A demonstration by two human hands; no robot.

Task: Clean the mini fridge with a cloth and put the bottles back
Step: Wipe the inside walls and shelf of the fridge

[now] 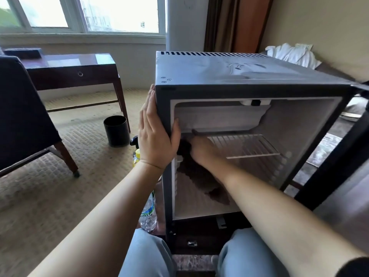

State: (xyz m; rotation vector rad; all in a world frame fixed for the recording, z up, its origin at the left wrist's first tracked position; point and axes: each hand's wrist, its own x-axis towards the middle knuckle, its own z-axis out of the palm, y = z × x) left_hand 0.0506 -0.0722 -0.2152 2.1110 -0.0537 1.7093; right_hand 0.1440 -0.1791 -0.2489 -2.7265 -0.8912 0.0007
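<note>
The dark grey mini fridge [239, 76] stands open in front of me, its white inside holding only a wire shelf [251, 146]. My left hand [155, 134] rests flat on the fridge's left outer side, fingers straight, thumb hooked over the front edge. My right hand [201, 150] reaches inside and holds a dark brown cloth [199, 176] against the left inner wall under the freezer box. A clear water bottle [148, 212] stands on the floor left of the fridge. Behind my left wrist shows a yellow-capped bottle [137, 156] and a black cap.
The fridge door [343, 156] hangs open to the right. A black bin [116, 130] stands on the carpet beneath a dark wooden desk [73, 70]. A dark chair [24, 116] is at the left. White bedding [293, 54] lies behind the fridge. My knees are at the bottom.
</note>
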